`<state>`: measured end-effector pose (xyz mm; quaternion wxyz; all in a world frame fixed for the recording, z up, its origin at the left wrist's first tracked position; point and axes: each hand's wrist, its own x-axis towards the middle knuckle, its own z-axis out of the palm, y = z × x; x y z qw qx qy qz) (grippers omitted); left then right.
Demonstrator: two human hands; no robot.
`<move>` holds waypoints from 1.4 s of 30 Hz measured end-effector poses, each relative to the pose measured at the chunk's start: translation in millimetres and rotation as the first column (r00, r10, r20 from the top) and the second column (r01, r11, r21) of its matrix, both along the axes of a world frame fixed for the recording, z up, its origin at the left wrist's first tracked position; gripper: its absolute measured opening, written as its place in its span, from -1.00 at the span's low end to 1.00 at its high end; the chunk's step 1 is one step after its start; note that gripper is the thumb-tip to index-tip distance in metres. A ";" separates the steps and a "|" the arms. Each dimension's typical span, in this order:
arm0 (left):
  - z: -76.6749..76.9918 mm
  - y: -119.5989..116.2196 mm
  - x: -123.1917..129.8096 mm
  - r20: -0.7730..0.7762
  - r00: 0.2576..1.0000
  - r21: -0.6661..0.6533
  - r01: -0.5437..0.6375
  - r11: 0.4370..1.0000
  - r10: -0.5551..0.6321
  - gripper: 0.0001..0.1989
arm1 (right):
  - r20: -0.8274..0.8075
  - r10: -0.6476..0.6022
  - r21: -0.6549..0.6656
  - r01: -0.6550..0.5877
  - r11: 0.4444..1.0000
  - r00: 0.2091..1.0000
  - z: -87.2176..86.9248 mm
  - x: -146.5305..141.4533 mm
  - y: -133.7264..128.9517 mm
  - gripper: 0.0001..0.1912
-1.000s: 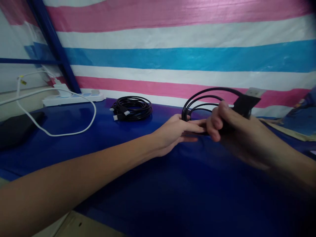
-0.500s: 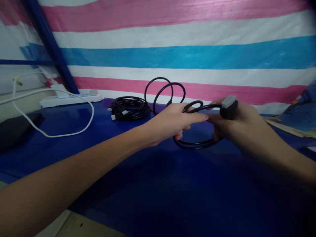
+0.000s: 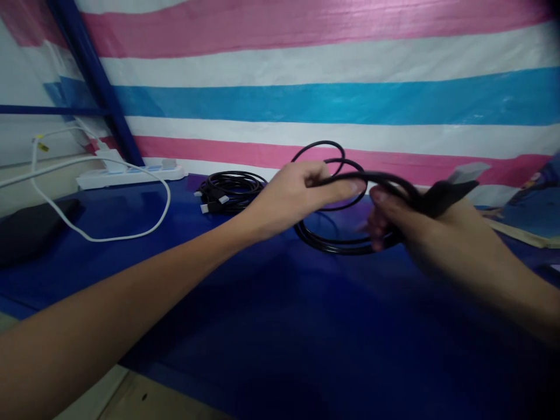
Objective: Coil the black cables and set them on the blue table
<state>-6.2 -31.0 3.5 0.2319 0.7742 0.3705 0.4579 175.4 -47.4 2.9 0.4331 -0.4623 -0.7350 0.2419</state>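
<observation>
Clearly strung between both hands: black cable (image 3: 341,242), loops hanging just above the blue table (image 3: 262,326), long run lying left to right. Left hand (image 3: 291,198) closed, pinching a strand at the loops' top; right hand (image 3: 420,233) clenched on the plug end (image 3: 450,189), nearer. Farther left, coiled cable bundle (image 3: 231,191), well apart.

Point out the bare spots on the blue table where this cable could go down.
Widest bare patch: the blue table in front of both hands. Another lies between the white cord and the coiled black cable. Crowded: the back left, with the power strip and the dark object, and under the held cable.
</observation>
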 end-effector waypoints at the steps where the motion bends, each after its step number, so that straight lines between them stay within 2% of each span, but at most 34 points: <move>1: -1.6 4.4 -1.8 0.061 0.996 0.059 -0.068 0.996 0.065 -0.71 | -0.166 0.002 -0.070 -0.014 0.997 0.986 1.1 -1.3 0.4 -0.63; 3: -6.0 13.3 -5.9 0.165 0.964 0.087 -0.225 0.971 0.208 -0.68 | -0.455 -0.062 -0.129 0.003 0.992 0.888 3.9 -1.6 1.8 -0.65; 4: -8.4 16.9 -7.5 0.195 0.948 0.040 -0.265 0.963 0.253 -0.64 | -0.543 -0.086 -0.140 0.011 0.990 0.835 5.7 -0.7 2.6 -0.66; 5: -10.7 19.4 -8.5 0.206 0.946 -0.042 -0.245 0.969 0.249 -0.58 | -0.592 -0.101 -0.149 0.014 0.989 0.800 7.6 0.6 3.3 -0.65; 6: -12.4 20.3 -8.3 0.208 0.959 -0.143 -0.163 0.976 0.191 -0.51 | -0.608 -0.109 -0.165 0.009 0.986 0.786 9.4 2.1 3.8 -0.64; 7: -13.5 19.3 -7.0 0.216 0.972 -0.245 -0.032 0.969 0.087 -0.46 | -0.610 -0.115 -0.185 0.000 0.983 0.784 10.9 3.6 4.2 -0.62; 8: -13.7 16.7 -4.3 0.241 0.970 -0.337 0.122 0.934 -0.040 -0.43 | -0.606 -0.117 -0.209 -0.016 0.978 0.787 11.8 4.9 4.6 -0.60; 10: -12.5 7.5 3.6 0.336 0.913 -0.442 0.371 0.816 -0.233 -0.45 | -0.578 -0.119 -0.251 -0.037 0.967 0.807 11.3 6.8 5.8 -0.60; 12: -10.6 -2.9 12.0 0.442 0.847 -0.447 0.494 0.746 -0.296 -0.60 | -0.440 -0.181 -0.258 0.069 0.964 0.880 7.8 8.3 8.4 -0.62; 14: -10.4 -11.0 18.0 0.482 0.808 -0.441 0.558 0.703 -0.339 -0.78 | -0.150 -0.294 -0.163 0.270 0.949 0.944 2.3 9.9 11.9 -0.65; 15: -11.1 -13.8 19.8 0.470 0.802 -0.459 0.578 0.675 -0.368 -0.83 | -0.001 -0.341 -0.071 0.340 0.938 0.940 -0.7 10.7 13.7 -0.68; 17: -12.8 -17.6 21.6 0.440 0.799 -0.518 0.599 0.611 -0.409 -0.81 | 0.199 -0.367 0.096 0.355 0.930 0.909 -6.2 11.7 16.3 -0.75; 19: -12.1 -20.3 21.6 0.448 0.807 -0.564 0.589 0.578 -0.385 -0.74 | 0.288 -0.355 0.221 0.300 0.928 0.889 -10.1 11.8 17.1 -0.81; 21: -7.1 -23.3 20.4 0.482 0.819 -0.586 0.566 0.580 -0.312 -0.61 | 0.321 -0.426 0.368 0.303 0.879 0.845 -12.0 11.7 16.7 -0.78; 23: 1.2 -27.1 18.4 0.487 0.830 -0.605 0.546 0.579 -0.273 -0.50 | 0.254 -0.523 0.541 0.329 0.774 0.814 -11.9 12.5 16.2 -0.72; 24: 5.5 -29.2 17.4 0.479 0.834 -0.613 0.542 0.575 -0.275 -0.46 | 0.198 -0.533 0.611 0.321 0.724 0.823 -11.3 13.4 16.2 -0.64; 25: 9.2 -31.2 16.5 0.468 0.835 -0.615 0.542 0.573 -0.289 -0.45 | 0.148 -0.508 0.664 0.296 0.687 0.848 -10.4 14.6 16.4 -0.53; 26: 12.0 -33.1 15.8 0.456 0.834 -0.612 0.546 0.571 -0.309 -0.45 | 0.121 -0.454 0.694 0.252 0.675 0.883 -9.4 15.9 16.6 -0.41; 27: 13.7 -34.6 15.4 0.443 0.832 -0.609 0.553 0.568 -0.334 -0.46 | 0.120 -0.381 0.700 0.194 0.687 0.917 -8.3 17.1 16.8 -0.33; 28: 14.2 -35.8 15.2 0.432 0.831 -0.604 0.556 0.572 -0.352 -0.47 | 0.133 -0.303 0.678 0.136 0.722 0.943 -7.3 18.0 16.7 -0.31; 30: 12.6 -36.4 15.2 0.410 0.836 -0.571 0.547 0.613 -0.364 -0.49 | 0.153 -0.182 0.569 0.064 0.820 0.971 -6.0 17.9 15.7 -0.50; 32: 9.1 -34.5 15.3 0.375 0.865 -0.529 0.495 0.689 -0.334 -0.53 | 0.140 -0.088 0.411 0.023 0.911 0.986 -6.0 14.8 13.7 -0.74; 34: 5.4 -30.1 14.7 0.329 0.904 -0.453 0.406 0.794 -0.274 -0.60 | 0.051 0.005 0.228 -0.016 0.974 0.999 -6.7 9.8 11.1 -0.70; 36: 2.3 -23.3 13.1 0.267 0.943 -0.322 0.281 0.904 -0.198 -0.69 | -0.163 0.074 0.062 -0.064 0.996 0.984 -6.3 5.2 8.8 -0.71; 38: -1.0 -14.7 10.4 0.245 0.965 -0.158 0.136 0.978 -0.095 -0.74 | -0.414 0.067 -0.038 -0.091 0.995 0.908 -3.2 3.4 7.0 -0.83; 40: -5.4 -5.2 6.8 0.309 0.951 -0.051 -0.008 0.999 0.023 -0.73 | -0.572 0.021 -0.092 -0.089 0.992 0.820 2.9 5.2 5.7 -0.95; 42: -10.8 3.5 3.3 0.411 0.905 -0.069 -0.092 0.993 0.112 -0.67 | -0.627 -0.026 -0.134 -0.075 0.988 0.779 9.8 9.3 4.6 -0.96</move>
